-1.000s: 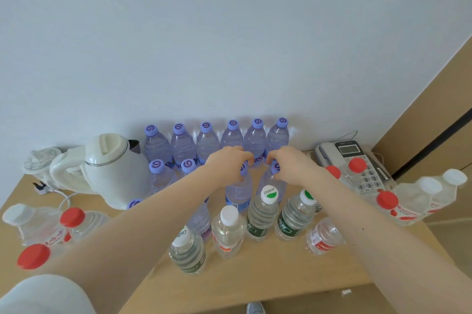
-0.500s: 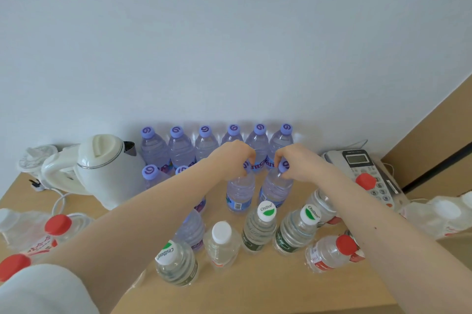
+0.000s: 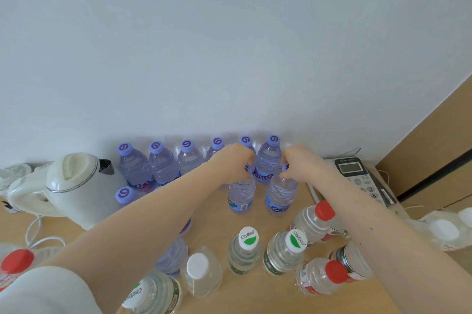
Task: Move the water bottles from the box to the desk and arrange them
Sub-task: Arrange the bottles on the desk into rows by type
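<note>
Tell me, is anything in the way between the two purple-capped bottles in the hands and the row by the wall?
Nothing visible does. The left hand and right hand each grip a bottle by the neck; the left bottle and right bottle stand directly before the back row. The telephone lies off to the right.

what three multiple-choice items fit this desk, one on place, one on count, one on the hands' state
1. Where is the kettle? A left of the back row of purple-capped bottles; B right of it; C behind it
2. How many caps show in that row? A four; B six; C nine
3. What are the left hand and right hand doing? A resting flat; B hanging free; C gripping the tops of the left front bottle and right front bottle
Answers: A, the kettle stands past the row's left end; B, six purple caps line the wall; C, fingers curl round both caps.
</note>
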A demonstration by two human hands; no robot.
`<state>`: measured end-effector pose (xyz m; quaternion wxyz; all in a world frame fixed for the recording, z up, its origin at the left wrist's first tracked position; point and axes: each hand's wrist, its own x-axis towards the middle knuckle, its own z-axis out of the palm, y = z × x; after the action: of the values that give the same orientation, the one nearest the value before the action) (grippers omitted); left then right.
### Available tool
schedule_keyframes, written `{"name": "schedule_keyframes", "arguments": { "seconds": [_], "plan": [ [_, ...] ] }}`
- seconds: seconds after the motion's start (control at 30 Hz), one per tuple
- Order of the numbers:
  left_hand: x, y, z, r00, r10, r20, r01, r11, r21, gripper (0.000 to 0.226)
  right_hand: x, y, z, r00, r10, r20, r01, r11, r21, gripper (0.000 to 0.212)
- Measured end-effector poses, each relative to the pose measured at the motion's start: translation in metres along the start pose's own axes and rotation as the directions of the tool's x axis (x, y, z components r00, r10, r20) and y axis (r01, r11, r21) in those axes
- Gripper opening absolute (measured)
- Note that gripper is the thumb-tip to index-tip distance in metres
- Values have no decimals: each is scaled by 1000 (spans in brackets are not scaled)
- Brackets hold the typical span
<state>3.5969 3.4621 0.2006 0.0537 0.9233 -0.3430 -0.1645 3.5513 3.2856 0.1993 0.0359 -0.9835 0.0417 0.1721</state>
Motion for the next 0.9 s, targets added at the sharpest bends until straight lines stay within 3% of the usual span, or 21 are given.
{"name": "schedule_keyframes", "arguments": {
  "seconds": [0.2,0.33,0.47,0.57,0.67,0.8,0.9],
  "plan": [
    [11,8,-9,995,-24,102,16,996,83,17,9,4,2,998,62,-12,-61,997,36,48],
    [11,14,-10,989,-27,142,16,997,81,36,8,-1,-4,999,3,52,-3,1000,2,32],
    [9,16,-6,991,-23,131,9,994,108,34,5,0,-4,1000,-19,23,20,1000,-22,27],
    [8,12,-2,993,-23,114,10,993,117,24,4,4,-3,1000,-18,-17,18,1000,-20,11],
    [3,8,1,996,-17,83,10,996,85,21,2,7,-1,998,-40,-41,39,999,-21,33],
    [0,9,4,998,-18,59,13,997,79,23,-1,8,-1,998,-40,-54,39,999,-10,32],
    [2,12,2,999,-16,41,13,997,71,29,-1,8,-1,998,-27,-48,29,999,26,14]
  ]
}}
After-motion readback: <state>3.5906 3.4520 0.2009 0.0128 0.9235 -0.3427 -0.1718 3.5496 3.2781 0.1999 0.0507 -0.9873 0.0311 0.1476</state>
